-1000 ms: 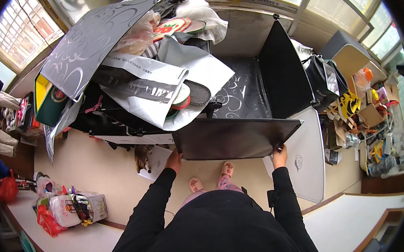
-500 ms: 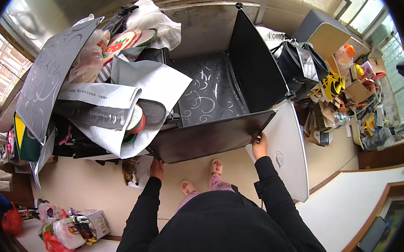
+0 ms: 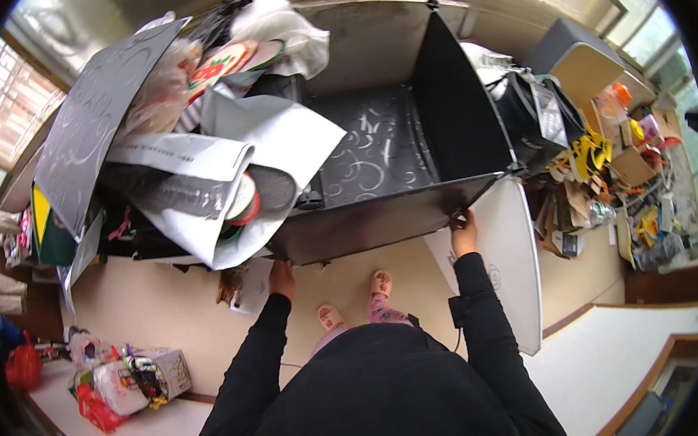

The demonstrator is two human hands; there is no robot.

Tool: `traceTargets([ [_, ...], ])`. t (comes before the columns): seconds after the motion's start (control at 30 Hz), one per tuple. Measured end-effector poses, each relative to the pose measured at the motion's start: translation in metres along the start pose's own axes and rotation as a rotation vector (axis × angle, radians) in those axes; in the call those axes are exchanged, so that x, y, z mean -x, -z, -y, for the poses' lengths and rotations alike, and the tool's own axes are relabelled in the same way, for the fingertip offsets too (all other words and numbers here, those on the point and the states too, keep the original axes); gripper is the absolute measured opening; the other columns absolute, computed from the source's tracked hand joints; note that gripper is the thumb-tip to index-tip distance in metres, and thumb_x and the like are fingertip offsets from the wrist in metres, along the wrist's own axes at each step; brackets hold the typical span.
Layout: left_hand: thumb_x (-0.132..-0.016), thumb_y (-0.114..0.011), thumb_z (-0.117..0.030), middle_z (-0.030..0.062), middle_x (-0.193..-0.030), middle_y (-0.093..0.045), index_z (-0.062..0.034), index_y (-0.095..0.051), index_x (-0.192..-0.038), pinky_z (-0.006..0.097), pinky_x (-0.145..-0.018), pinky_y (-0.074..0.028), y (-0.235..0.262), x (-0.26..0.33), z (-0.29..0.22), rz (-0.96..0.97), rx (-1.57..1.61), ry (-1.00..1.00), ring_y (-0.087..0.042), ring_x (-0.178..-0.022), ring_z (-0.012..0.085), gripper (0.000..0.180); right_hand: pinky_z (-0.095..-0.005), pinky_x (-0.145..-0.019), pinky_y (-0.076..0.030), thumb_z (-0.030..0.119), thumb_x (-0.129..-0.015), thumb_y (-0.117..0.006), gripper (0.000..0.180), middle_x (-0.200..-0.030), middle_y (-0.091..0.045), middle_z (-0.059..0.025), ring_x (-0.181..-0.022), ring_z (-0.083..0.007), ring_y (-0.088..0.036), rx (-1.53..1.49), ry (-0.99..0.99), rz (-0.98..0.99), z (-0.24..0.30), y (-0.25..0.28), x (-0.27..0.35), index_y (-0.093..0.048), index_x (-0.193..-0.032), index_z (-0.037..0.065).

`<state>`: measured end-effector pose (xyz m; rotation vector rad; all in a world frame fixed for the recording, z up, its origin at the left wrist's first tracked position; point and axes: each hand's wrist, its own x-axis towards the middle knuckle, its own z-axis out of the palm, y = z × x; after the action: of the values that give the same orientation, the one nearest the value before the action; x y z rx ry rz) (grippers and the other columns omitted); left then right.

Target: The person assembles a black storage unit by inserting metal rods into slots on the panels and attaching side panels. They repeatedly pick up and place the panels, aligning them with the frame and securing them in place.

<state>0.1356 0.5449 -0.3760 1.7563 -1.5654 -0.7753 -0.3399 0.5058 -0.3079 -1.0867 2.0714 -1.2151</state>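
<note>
In front of me a glossy black panel [image 3: 375, 228] forms the near side of a box-like storage unit. My left hand [image 3: 282, 279] is closed on its lower left corner, fingertips partly hidden by the panel. At the lower right corner, my right hand [image 3: 463, 234] grips the panel's edge with fingers bent. Behind it lies a dark base panel with white swirls [image 3: 368, 154]. A tall black side panel [image 3: 455, 97] stands on the right, with a black corner connector [image 3: 516, 168] near its meeting point with the front panel.
Left of the opening, grey-white plastic mailers [image 3: 287, 132], insoles [image 3: 273, 190] and bags are piled beside a tilted grey swirled panel [image 3: 92, 132]. A white board [image 3: 504, 279] stands by my right arm. Black bags [image 3: 527, 115] and cluttered cardboard lie farther right. Shopping bags [image 3: 123, 391] sit at lower left.
The front panel's right end has come up against the side panel's corner, and the panel looks more upright. Both hands still hold it. The whole view has shifted slightly.
</note>
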Motion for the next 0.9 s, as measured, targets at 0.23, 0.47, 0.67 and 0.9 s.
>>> traceTargets([
  [0.23,-0.097,-0.041,-0.016,0.0205,-0.093,-0.056,0.0028,-0.045,-0.098,0.038,-0.071,-0.048,-0.005,-0.011,0.006,0.05,-0.132,0.056,-0.06,-0.089,0.0308,0.019,-0.0283,-0.078,-0.049,-0.002,-0.079,-0.06,0.06,-0.117,-0.057,-0.0146,-0.087,-0.0193,-0.062,-0.089,-0.015,0.024,-0.008,-0.004,-0.007,-0.035,-0.133,-0.004],
  [0.47,-0.094,-0.044,-0.016,0.0224,-0.093,-0.056,0.0012,-0.046,-0.102,0.042,-0.075,-0.047,0.006,-0.009,-0.023,0.002,-0.1,0.012,-0.056,-0.091,0.0381,0.019,-0.029,-0.082,-0.047,0.0,-0.08,-0.062,0.062,-0.12,-0.055,-0.0144,-0.091,-0.0196,-0.06,-0.196,-0.073,0.017,-0.029,-0.005,-0.013,-0.034,-0.134,-0.004],
  [0.67,-0.091,-0.045,-0.014,0.0277,-0.098,-0.055,0.0021,-0.046,-0.109,0.049,-0.078,-0.042,0.024,0.03,-0.027,0.018,-0.149,0.211,-0.051,-0.094,0.0454,0.025,-0.0284,-0.078,-0.047,0.002,-0.086,-0.057,0.033,-0.104,-0.059,-0.0099,-0.088,-0.0174,-0.058,-0.254,-0.019,0.1,-0.049,0.002,0.012,-0.047,-0.117,-0.002],
  [0.9,-0.091,-0.046,-0.013,0.0246,-0.098,-0.059,-0.0006,-0.048,-0.11,0.045,-0.08,-0.044,0.053,0.151,0.003,-0.226,0.001,0.393,-0.054,-0.095,0.0431,0.023,-0.027,-0.068,-0.049,0.0,-0.088,-0.05,0.006,-0.075,-0.06,-0.0058,-0.073,-0.0139,-0.059,-0.153,0.178,0.536,-0.051,0.006,0.059,-0.056,-0.088,0.0],
])
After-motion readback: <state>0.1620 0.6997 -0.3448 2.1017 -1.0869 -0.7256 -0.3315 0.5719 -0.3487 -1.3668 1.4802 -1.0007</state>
